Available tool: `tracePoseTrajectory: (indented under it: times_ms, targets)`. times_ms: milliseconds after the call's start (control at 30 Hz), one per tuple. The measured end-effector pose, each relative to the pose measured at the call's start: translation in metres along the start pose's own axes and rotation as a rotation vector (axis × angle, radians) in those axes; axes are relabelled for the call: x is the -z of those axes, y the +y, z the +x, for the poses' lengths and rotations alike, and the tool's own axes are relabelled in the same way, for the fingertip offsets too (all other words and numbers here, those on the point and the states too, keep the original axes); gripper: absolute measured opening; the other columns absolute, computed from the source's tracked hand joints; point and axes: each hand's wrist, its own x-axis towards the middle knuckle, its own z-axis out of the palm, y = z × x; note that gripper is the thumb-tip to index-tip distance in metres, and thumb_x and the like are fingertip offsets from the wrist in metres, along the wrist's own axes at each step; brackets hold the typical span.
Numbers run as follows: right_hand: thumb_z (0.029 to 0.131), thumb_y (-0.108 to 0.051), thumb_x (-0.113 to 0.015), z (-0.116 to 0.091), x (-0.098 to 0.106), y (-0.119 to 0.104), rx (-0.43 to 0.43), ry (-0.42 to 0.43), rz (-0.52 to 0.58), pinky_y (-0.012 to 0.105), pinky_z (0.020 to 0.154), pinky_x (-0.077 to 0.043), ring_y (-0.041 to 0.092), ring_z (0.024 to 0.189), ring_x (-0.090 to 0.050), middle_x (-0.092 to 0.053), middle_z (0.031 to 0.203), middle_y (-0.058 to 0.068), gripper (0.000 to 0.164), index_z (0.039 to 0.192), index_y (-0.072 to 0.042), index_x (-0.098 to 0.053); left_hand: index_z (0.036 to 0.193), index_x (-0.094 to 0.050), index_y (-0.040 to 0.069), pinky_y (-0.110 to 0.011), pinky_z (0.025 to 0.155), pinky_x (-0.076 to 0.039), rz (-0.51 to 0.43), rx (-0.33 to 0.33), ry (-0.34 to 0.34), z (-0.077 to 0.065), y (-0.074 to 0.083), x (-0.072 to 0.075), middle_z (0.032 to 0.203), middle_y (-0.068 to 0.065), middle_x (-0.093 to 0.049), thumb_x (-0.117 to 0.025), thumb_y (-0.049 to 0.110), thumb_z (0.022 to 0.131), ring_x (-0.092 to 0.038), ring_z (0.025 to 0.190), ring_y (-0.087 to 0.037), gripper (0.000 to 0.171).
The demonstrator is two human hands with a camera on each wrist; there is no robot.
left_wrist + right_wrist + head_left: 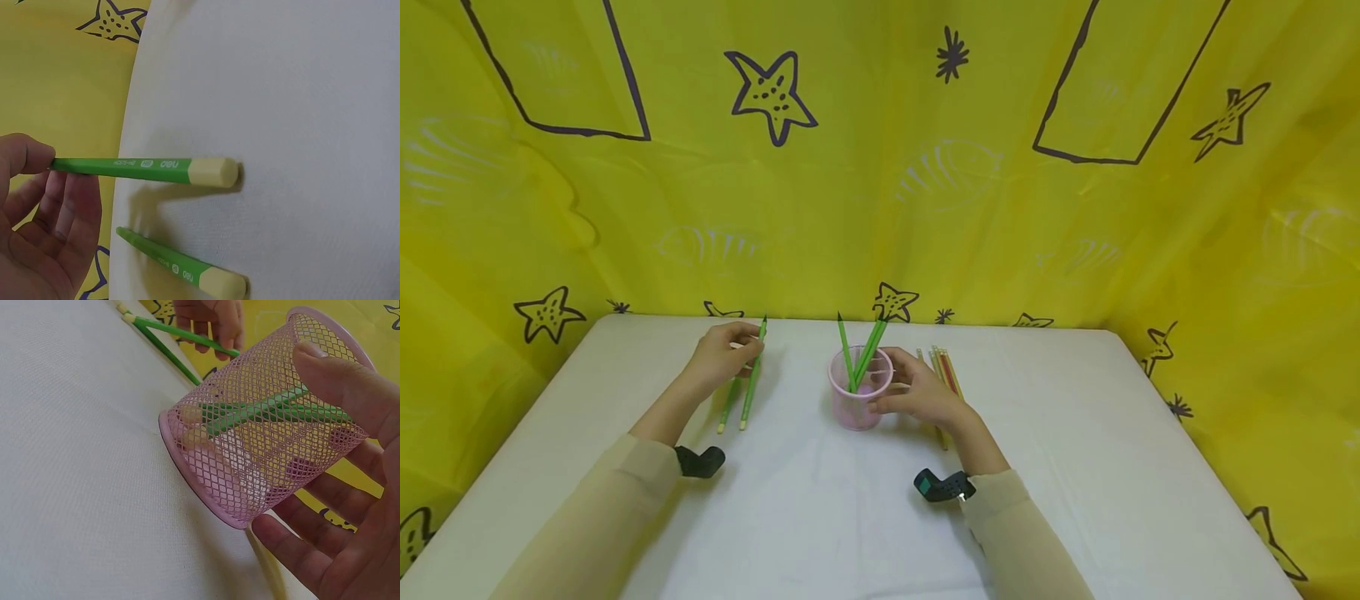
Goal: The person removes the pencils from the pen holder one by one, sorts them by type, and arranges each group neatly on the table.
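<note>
My left hand (722,360) pinches a green pencil (751,390) between thumb and fingers, its dark tip up and its cream end down near the tabletop. Beside it lies a second green pencil (181,262), partly hidden by the hand in the head view. Thumb and fingers of my right hand (928,393) hold a pink mesh pencil cup (853,410) from its right side. Several green pencils (868,354) lean inside the cup, points upward; their cream ends show through the mesh in the right wrist view.
Several yellow and red-striped pencils (952,373) lie to the right of the cup, partly behind the right hand. A white cloth covers the table (820,517). Yellow patterned curtain (842,208) hangs behind and along both sides.
</note>
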Motion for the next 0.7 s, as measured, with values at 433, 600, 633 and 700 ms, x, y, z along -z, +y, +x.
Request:
tracePoseTrajectory:
  times_ms: [433,600,633,700]
  targets:
    - [0.077,-0.007,-0.084,0.000,0.000,-0.001,-0.010,-0.006,-0.002,0.046,0.105,-0.049,0.034,0.132,-0.051,-0.055,0.141,0.011,0.079,0.145,-0.012,-0.045,0.131,-0.057,-0.005,-0.031,0.069,-0.062,0.113,0.051,0.028,0.008,-0.007,-0.003,0.120,-0.027,-0.063,-0.060,0.015,0.097,-0.071,0.081,-0.023,0.038]
    - [0.077,-0.006,-0.084,0.000,0.000,-0.001,-0.015,-0.003,-0.004,0.045,0.105,-0.049,0.032,0.131,-0.052,-0.056,0.140,0.009,0.078,0.144,-0.013,-0.046,0.124,-0.062,0.000,-0.027,0.062,-0.058,0.216,0.058,0.072,0.009,-0.010,-0.006,0.113,-0.023,-0.069,-0.065,0.018,0.095,-0.069,0.068,-0.016,0.034]
    - [0.076,-0.006,-0.084,0.000,0.000,-0.001,-0.017,-0.003,-0.005,0.045,0.105,-0.049,0.031,0.131,-0.052,-0.056,0.140,0.009,0.078,0.144,-0.013,-0.046,0.123,-0.062,0.001,-0.027,0.060,-0.057,0.232,0.060,0.078,0.009,-0.010,-0.006,0.111,-0.022,-0.069,-0.066,0.018,0.094,-0.068,0.066,-0.015,0.034]
    - [0.076,-0.005,-0.084,0.000,0.000,-0.001,-0.020,0.000,-0.006,0.045,0.105,-0.049,0.031,0.131,-0.052,-0.057,0.140,0.008,0.078,0.144,-0.014,-0.046,0.121,-0.063,0.001,-0.026,0.059,-0.055,0.257,0.069,0.089,0.009,-0.009,-0.007,0.109,-0.021,-0.070,-0.069,0.018,0.093,-0.067,0.065,-0.015,0.033]
